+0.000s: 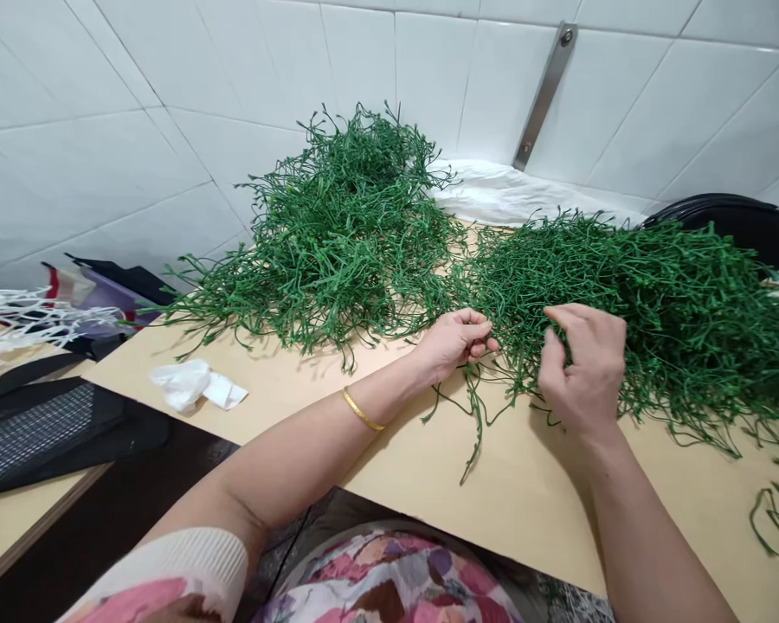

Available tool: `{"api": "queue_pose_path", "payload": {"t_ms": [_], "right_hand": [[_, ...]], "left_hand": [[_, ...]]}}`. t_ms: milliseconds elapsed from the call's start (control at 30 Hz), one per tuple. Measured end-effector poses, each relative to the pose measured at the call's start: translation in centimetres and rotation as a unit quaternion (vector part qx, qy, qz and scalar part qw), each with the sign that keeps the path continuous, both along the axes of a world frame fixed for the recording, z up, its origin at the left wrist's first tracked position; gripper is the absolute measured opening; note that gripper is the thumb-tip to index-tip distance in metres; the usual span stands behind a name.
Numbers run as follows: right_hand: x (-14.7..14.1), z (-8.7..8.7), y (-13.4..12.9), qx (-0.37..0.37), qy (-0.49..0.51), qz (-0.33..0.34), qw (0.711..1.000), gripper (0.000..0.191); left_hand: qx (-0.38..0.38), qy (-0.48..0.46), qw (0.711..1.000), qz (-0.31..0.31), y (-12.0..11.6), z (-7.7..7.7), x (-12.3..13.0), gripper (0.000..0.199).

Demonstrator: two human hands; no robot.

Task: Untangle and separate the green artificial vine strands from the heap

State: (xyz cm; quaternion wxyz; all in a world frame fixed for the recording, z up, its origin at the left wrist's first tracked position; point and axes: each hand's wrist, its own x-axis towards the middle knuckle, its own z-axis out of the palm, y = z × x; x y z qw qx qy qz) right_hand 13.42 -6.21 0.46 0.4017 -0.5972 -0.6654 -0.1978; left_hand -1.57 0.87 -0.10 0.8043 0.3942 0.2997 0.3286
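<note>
Green strands [479, 424] look pinched in the narrow grip of the left hand [460, 342], a bit back from the front edge of the desk [395, 472], while the right hand [588, 359] is half curled, thumb and finger apart, nothing clearly in it. Biggest risk imo is snagging: the right heap [675, 303] sits just beside both hands and it's so tangled one hard tug could drag a clump forward. Also, the left heap [344, 234] pokes past the desk's left edge, so a bump could spill some.
</note>
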Motion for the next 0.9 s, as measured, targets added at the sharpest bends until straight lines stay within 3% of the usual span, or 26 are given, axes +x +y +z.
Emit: {"api": "queue_pose_path", "payload": {"t_ms": [100, 200, 300, 533, 733, 900], "right_hand": [[-1.4, -0.3, 0.1, -0.044, -0.019, 0.063, 0.997, 0.026], [-1.9, -0.9, 0.2, -0.091, -0.015, 0.068, 0.993, 0.019], [-2.0, -1.1, 0.1, -0.082, -0.016, 0.073, 0.994, 0.018], [-1.8, -1.0, 0.2, -0.058, 0.014, 0.076, 0.995, 0.025], [-1.4, -1.6, 0.7, -0.142, 0.044, 0.112, 0.982, 0.027], [-1.5, -2.0, 1.1, -0.188, 0.025, 0.11, 0.976, 0.035]], "left_hand": [[0.014, -0.003, 1.0, -0.004, 0.0, -0.1, 0.1, 0.015], [0.041, -0.004, 0.999, 0.005, 0.0, -0.2, 0.2, 0.015], [0.047, 0.001, 0.999, 0.015, 0.2, -0.3, 0.1, 0.013], [-0.003, -0.028, 1.0, 0.002, 0.3, 0.2, -0.1, 0.017], [-0.021, -0.025, 0.999, -0.019, 0.4, 0.4, -0.4, 0.02], [-0.124, -0.096, 0.983, -0.095, 0.9, 0.4, -0.6, 0.021]]}}
